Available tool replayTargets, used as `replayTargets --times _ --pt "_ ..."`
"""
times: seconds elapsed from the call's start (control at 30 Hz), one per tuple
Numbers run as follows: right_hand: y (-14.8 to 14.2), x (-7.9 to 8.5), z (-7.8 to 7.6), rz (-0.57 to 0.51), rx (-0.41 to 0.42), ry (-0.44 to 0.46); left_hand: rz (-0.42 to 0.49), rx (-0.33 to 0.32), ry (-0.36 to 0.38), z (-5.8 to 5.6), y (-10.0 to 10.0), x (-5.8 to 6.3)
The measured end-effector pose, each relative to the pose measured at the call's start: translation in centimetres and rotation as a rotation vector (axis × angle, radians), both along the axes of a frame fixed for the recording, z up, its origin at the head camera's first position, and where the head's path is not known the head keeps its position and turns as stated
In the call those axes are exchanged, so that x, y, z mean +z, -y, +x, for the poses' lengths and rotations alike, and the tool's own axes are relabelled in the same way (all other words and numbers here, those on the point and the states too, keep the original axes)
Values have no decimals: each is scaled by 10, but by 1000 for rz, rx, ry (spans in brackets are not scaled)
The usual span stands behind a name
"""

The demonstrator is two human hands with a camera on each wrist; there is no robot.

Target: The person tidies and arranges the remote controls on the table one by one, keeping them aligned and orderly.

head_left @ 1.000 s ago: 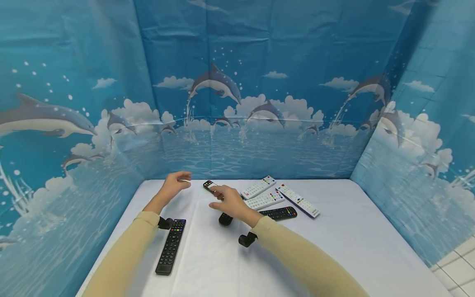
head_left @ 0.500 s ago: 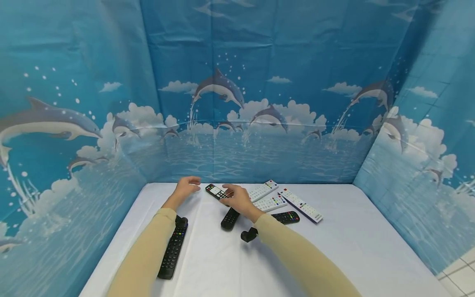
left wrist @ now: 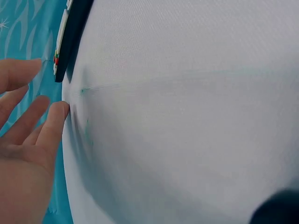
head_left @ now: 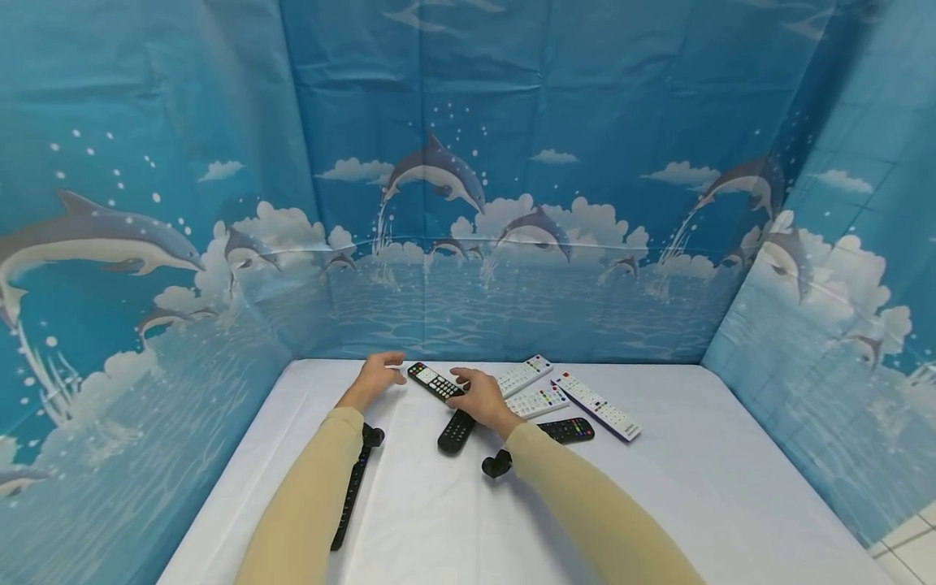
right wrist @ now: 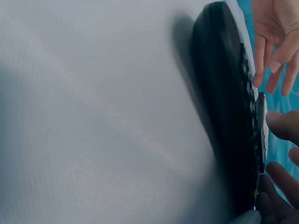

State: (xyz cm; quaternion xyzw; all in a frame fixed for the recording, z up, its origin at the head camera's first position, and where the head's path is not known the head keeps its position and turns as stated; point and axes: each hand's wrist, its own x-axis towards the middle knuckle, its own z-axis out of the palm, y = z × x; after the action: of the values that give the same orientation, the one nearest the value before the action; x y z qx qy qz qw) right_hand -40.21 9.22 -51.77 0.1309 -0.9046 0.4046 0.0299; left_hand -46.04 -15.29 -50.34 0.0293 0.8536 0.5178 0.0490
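A slim black remote control with white and coloured buttons lies slantwise at the far side of the white table. Just left of its far end is my left hand, fingers spread and apart from it. In the left wrist view, that remote's dark edge shows above the hand. My right hand hovers over the slim remote's near end, thumb and fingers parted, gripping nothing that I can see. Beneath it lies a thicker black remote, its rounded end large in the right wrist view.
Two white remotes, one farther back and one nearer, lie right of my right hand. Beyond them is a third white remote, with a black one in front. My left sleeve partly covers a long black remote.
Both hands have shifted a little right in the head view, which has also moved slightly. My right hand has drawn back along the slim remote, uncovering more of its buttons.
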Motion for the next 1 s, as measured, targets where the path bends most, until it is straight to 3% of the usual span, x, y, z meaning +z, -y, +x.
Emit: replayTargets --times 0.13,0.4,0.53,0.7,0.83,1.0 --pt "2 -5 -2 56 -12 -33 -1 -17 26 -1 -1 0" --pt "6 -9 -5 153 -82 -78 72 -123 90 -4 -7 4" --pt "8 -9 -4 181 -109 -76 111 -129 110 -2 -6 2" --pt "8 -11 -3 157 -113 -66 144 -69 120 -4 -1 -6" --pt "9 -11 0 129 -96 -69 123 13 122 -8 2 -12" --pt "10 -11 0 109 -83 -73 61 66 104 -12 1 -15"
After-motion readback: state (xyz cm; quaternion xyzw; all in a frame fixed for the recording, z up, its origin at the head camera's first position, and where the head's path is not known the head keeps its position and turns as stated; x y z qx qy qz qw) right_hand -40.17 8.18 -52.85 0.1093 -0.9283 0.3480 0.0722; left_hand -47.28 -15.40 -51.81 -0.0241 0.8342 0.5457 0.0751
